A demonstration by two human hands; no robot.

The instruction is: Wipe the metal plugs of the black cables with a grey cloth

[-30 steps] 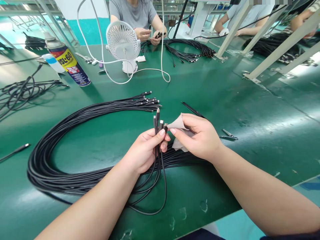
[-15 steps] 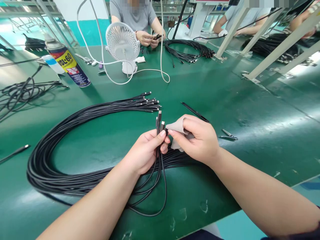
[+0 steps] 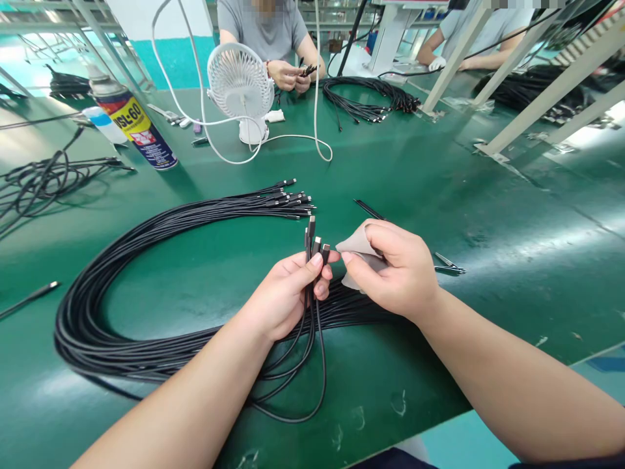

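Several black USB cables (image 3: 318,245) are pinched in my left hand (image 3: 288,286), their metal-tipped plugs fanned upward and their cords hanging below in loops. My right hand (image 3: 403,270) is closed on a light grey cloth (image 3: 359,241), just right of the plugs, with a small gap between its fingertips and the nearest plug. Beneath both hands runs a large curved bundle of black cables (image 3: 92,286) lying on the green table (image 3: 195,280). The plugs at the bundle's upper end (image 3: 293,198) lie beyond my left hand.
A spray can (image 3: 139,127) and a white fan (image 3: 240,88) with a looping white cord stand farther back. Dark tweezers (image 3: 368,208) lie behind my right hand, and metal tweezers (image 3: 449,264) to its right. Across the table a co-worker (image 3: 288,71) handles small parts.
My right hand has moved a little to the right with the cloth, off the plugs. A plug it covered now shows. My left hand stays in place.
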